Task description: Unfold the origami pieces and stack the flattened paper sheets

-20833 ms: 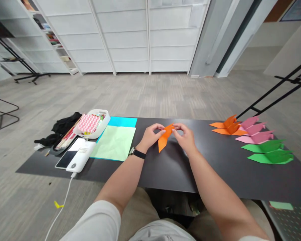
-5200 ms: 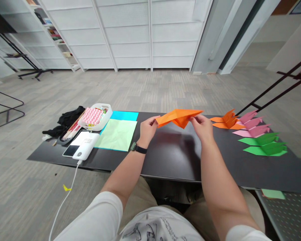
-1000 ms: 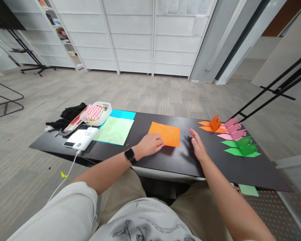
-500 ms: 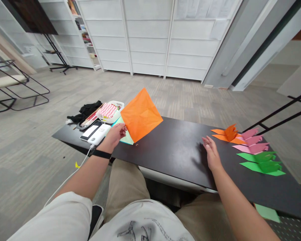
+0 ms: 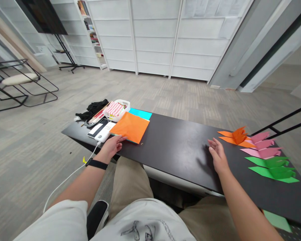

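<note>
My left hand [image 5: 112, 146] pinches the near left edge of an orange sheet of paper [image 5: 131, 127], with the fingers curled. That sheet now lies low over a cyan sheet [image 5: 141, 114], whose far part shows behind it. Thin edges of other paper peek out beneath the orange one. Over the right half of the table, my right hand [image 5: 218, 155] is raised with its fingers loosely apart and holds nothing. Nearest to it are folded paper birds: orange [image 5: 237, 136], pink [image 5: 263, 145] and green [image 5: 273, 167].
The dark table [image 5: 175, 147] carries a white power bank [image 5: 105, 132] with a cable, a white basket [image 5: 126, 106], a pencil tray [image 5: 90, 123] and black cloth [image 5: 94, 108] on the left. A pale green sheet [image 5: 277, 220] sits below the table's right front edge.
My left hand has lowered the orange sheet from the air onto the paper at the left. My right hand stays raised in much the same spot. The view has shifted slightly.
</note>
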`<state>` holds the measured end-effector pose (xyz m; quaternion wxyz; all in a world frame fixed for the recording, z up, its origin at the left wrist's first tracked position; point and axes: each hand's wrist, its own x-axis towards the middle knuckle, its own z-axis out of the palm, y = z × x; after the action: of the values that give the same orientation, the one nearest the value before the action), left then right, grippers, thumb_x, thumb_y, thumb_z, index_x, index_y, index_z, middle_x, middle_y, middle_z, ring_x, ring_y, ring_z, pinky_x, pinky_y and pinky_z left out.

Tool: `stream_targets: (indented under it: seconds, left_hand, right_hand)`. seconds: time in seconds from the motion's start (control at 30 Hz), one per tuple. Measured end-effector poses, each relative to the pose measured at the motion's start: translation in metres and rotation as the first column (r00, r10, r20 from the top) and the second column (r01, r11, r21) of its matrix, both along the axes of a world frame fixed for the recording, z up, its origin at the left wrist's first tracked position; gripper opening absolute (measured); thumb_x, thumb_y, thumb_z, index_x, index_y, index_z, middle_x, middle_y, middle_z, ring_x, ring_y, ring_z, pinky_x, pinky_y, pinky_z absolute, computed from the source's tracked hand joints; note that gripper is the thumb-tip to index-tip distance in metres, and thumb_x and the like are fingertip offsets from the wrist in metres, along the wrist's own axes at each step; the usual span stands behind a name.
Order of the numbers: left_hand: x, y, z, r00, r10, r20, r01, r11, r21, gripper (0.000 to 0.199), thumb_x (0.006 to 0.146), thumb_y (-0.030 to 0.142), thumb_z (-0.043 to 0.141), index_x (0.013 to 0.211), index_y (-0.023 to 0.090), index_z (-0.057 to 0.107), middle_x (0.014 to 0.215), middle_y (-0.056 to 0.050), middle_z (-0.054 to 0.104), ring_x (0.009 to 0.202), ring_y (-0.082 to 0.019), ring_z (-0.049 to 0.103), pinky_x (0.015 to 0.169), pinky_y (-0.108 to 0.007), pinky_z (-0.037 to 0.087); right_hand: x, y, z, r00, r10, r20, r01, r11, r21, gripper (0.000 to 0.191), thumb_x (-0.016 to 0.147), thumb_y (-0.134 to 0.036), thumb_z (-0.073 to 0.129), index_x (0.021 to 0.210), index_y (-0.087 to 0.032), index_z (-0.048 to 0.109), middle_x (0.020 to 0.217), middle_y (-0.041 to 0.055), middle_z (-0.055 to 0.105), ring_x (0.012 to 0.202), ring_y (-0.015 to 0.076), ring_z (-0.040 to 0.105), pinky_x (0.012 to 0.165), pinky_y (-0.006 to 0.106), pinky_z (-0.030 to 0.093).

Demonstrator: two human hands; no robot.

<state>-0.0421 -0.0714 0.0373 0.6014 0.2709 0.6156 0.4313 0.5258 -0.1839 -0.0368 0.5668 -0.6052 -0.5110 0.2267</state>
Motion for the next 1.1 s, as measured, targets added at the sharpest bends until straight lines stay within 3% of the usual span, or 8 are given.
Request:
stream_targets:
  seconds: [0.2,0.33,0.43,0.5,0.57,0.7,0.83,1.1]
  left_hand:
    - [0.003,-0.008,-0.001,0.988,-0.025,-0.151,0.031,0.999,0.039,0.042,0.09,0.056,0.072,0.09,0.018,0.055,0.071,-0.003,0.071,0.037,-0.005,0.038,0.037,-0.016,0.023]
    - [0.019,-0.013,0.004,0.966,-0.007,-0.26,0.082,0.958,0.276,0.047,0.085,0.063,0.072,0.091,0.021,0.052,0.076,-0.002,0.073,0.044,-0.01,0.055,0.043,-0.02,0.043]
    - [0.037,-0.013,0.005,0.905,0.032,-0.425,0.193,0.858,0.477,0.042,0.091,0.061,0.066,0.106,0.023,0.055,0.086,-0.003,0.075,0.056,-0.015,0.066,0.056,-0.028,0.055]
    - [0.049,-0.008,0.002,0.78,0.082,-0.62,0.34,0.777,0.531,0.039,0.095,0.053,0.065,0.118,0.023,0.059,0.104,-0.009,0.076,0.083,-0.023,0.075,0.078,-0.038,0.062]
    - [0.058,0.0,-0.004,0.544,0.149,-0.826,0.507,0.726,0.464,0.043,0.094,0.047,0.068,0.128,0.022,0.063,0.127,-0.016,0.072,0.119,-0.032,0.07,0.106,-0.05,0.055]
    - [0.066,0.019,-0.019,0.109,0.117,-0.987,0.638,0.753,0.16,0.057,0.096,0.055,0.066,0.142,0.022,0.063,0.151,-0.022,0.059,0.144,-0.043,0.052,0.121,-0.064,0.037]
    - [0.062,0.032,-0.029,0.006,0.063,-0.998,0.668,0.742,0.05,0.059,0.101,0.058,0.056,0.148,0.024,0.059,0.161,-0.02,0.052,0.15,-0.042,0.046,0.122,-0.068,0.031]
    - [0.057,0.034,-0.033,-0.027,0.047,-0.999,0.668,0.744,0.017,0.059,0.1,0.057,0.056,0.148,0.022,0.059,0.163,-0.019,0.051,0.149,-0.039,0.047,0.121,-0.061,0.038]
  right_hand:
    - [0.002,0.001,-0.002,1.0,-0.004,0.011,0.004,1.0,0.002,0.068,0.094,-0.055,0.067,0.156,-0.033,0.046,0.152,0.014,0.061,0.147,0.035,0.054,0.127,0.067,0.035]
    - [0.002,0.002,-0.003,1.0,-0.01,-0.015,0.01,1.0,0.01,0.068,0.093,-0.055,0.07,0.154,-0.033,0.049,0.149,0.0132,0.063,0.146,0.0339,0.056,0.127,0.065,0.037]
    - [0.002,0.002,-0.002,1.0,-0.015,-0.027,0.015,1.0,0.006,0.067,0.092,-0.054,0.071,0.153,-0.034,0.05,0.149,0.013,0.063,0.146,0.0335,0.056,0.126,0.063,0.038]
    - [0.002,0.002,-0.002,0.999,-0.019,-0.028,0.019,1.0,0.0,0.066,0.092,-0.054,0.07,0.152,-0.034,0.051,0.149,0.0128,0.064,0.145,0.0333,0.057,0.127,0.062,0.038]
    - [0.002,0.002,-0.001,0.999,-0.024,-0.032,0.024,1.0,-0.006,0.065,0.092,-0.054,0.071,0.151,-0.034,0.053,0.149,0.0127,0.064,0.146,0.0334,0.057,0.127,0.062,0.038]
    - [0.0,0.001,0.001,0.998,-0.029,-0.052,0.028,0.999,-0.028,0.063,0.09,-0.055,0.073,0.147,-0.033,0.056,0.149,0.0132,0.064,0.147,0.0341,0.056,0.128,0.062,0.037]
    - [-0.004,0.0,0.005,0.997,-0.036,-0.07,0.034,0.999,-0.036,0.062,0.089,-0.057,0.073,0.145,-0.032,0.058,0.148,0.0132,0.065,0.146,0.0338,0.057,0.128,0.061,0.038]
    - [-0.005,0.0,0.007,0.996,-0.035,-0.077,0.032,0.999,-0.038,0.06,0.089,-0.058,0.073,0.142,-0.032,0.06,0.147,0.0135,0.066,0.144,0.0336,0.058,0.127,0.06,0.04]
